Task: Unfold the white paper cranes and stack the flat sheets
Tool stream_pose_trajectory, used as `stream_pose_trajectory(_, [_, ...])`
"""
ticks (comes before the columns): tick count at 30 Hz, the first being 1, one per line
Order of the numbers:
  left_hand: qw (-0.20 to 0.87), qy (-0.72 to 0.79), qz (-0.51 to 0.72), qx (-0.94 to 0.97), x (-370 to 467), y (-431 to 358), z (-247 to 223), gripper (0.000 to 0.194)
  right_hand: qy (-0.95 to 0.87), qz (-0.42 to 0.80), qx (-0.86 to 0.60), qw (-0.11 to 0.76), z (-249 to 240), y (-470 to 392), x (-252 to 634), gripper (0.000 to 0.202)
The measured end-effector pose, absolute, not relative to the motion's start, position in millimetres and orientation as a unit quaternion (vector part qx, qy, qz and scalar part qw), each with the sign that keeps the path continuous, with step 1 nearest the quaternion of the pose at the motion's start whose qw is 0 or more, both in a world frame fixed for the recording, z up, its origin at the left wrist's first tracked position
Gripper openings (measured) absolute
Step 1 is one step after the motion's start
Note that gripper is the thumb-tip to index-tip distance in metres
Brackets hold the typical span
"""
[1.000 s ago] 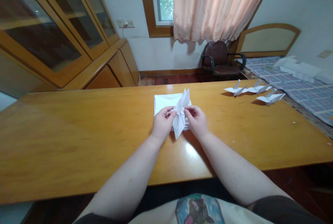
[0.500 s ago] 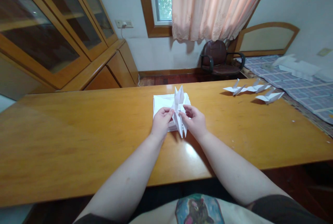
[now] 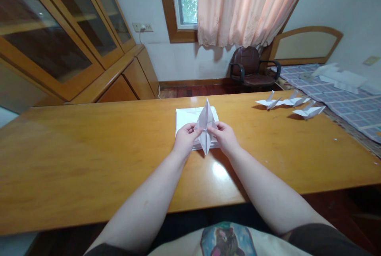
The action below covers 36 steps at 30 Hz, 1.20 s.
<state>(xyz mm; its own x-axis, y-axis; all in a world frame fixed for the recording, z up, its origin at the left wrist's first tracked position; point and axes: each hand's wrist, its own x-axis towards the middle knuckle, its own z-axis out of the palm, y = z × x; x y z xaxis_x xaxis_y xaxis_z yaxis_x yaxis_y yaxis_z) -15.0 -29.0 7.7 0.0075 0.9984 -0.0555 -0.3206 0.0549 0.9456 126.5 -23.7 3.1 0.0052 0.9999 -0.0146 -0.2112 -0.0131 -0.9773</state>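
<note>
A white folded origami paper [image 3: 206,119], diamond-shaped with pointed top and bottom ends, is held up between both hands over a stack of white paper [image 3: 185,117]. My left hand [image 3: 185,139] pinches its left side, thumb on the front near the middle. On the right side my right hand [image 3: 225,137] grips it the same way, with the thumb close to the centre crease. Fingers behind the paper are partly hidden. The stack lies flat on the wooden table [image 3: 89,160], partly covered by the hands and the folded piece.
Finished-looking paper cranes [image 3: 308,111] stand at the table's far right. Beyond the table are a brown armchair [image 3: 248,63], a bed [image 3: 333,85] with a checked cover, and a glass-doored cabinet [image 3: 98,69] on the left. Small white scraps lie on the right of the table.
The folded paper's separate points have come together, and it now shows one flat, wider diamond face. Both thumbs now rest nearer its middle; my right hand has shifted slightly.
</note>
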Motion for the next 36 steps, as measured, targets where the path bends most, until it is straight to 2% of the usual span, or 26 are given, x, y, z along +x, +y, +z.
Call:
stream_pose_trajectory(8, [0.596,0.423,0.543,0.414,-15,-27,1,0.031,-0.437,0.562,-0.433,0.553,0,-24,126,0.026])
stream_pose_trajectory(10, [0.523,0.468,0.556,0.446,-16,-27,-1,0.028,-0.454,0.518,-0.426,0.586,0,-25,125,0.025])
stream_pose_trajectory(14, [0.244,0.573,0.553,0.553,-19,-31,-2,0.022,-0.52,0.367,-0.396,0.662,0,-28,123,0.021])
stream_pose_trajectory(16, [0.201,0.536,0.522,0.632,-19,-35,1,0.013,-0.559,0.303,-0.393,0.664,-1,-31,124,0.02])
stream_pose_trajectory(17, [0.212,0.502,0.509,0.666,-19,-37,2,0.01,-0.579,0.28,-0.394,0.656,-1,-32,124,0.018])
stream_pose_trajectory(21, [0.368,0.364,0.509,0.688,-14,-42,4,0.035,-0.663,0.197,-0.408,0.596,-2,-37,126,0.012])
stream_pose_trajectory(24, [0.463,0.337,0.539,0.618,-12,-40,2,0.034,-0.702,0.156,-0.406,0.565,-1,-38,127,0.019])
stream_pose_trajectory(27, [0.505,0.362,0.567,0.541,-11,-37,1,0.029,-0.726,0.169,-0.397,0.536,2,-39,129,0.029])
stream_pose_trajectory(29, [0.54,0.363,0.578,0.492,-11,-36,3,0.03,-0.725,0.182,-0.4,0.531,3,-39,130,0.026])
stream_pose_trajectory(34, [0.58,0.344,0.584,0.451,-8,-37,9,0.054,-0.69,0.174,-0.436,0.551,0,-38,129,0.02])
stream_pose_trajectory(36, [0.582,0.351,0.579,0.45,-6,-38,10,0.052,-0.689,0.162,-0.438,0.554,-2,-37,128,0.019])
